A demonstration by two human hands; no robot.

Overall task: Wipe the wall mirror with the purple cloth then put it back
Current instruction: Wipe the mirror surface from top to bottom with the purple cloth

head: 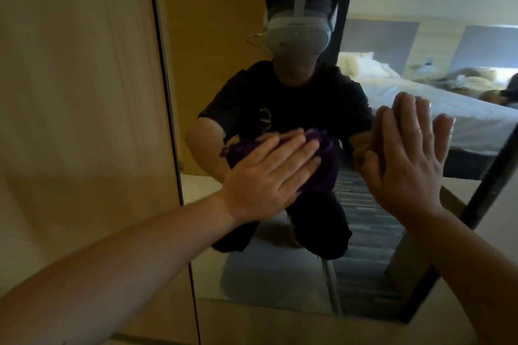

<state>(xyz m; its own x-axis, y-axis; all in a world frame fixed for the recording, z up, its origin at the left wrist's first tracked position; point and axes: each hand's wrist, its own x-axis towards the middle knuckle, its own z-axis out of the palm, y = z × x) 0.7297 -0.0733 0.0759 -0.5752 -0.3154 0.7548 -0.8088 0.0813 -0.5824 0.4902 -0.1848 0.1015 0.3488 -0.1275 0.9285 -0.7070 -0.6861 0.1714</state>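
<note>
The wall mirror [213, 36] fills the middle of the head view, its dark frame running down the left and slanting at the lower right. My left hand [269, 173] lies flat on the purple cloth [322, 165], pressing it against the glass at mid-height. Only the cloth's upper and right parts show past my fingers. My right hand [409, 159] rests flat on the glass to the right, fingers together and pointing up, holding nothing. The mirror shows my own crouching reflection.
A tan wooden wall panel [78, 78] stands left of the mirror. Reflected in the glass are a bed with white sheets [420, 101], a striped carpet [361, 218] and a pale mat [269, 274]. A light ledge [280, 325] runs below the mirror.
</note>
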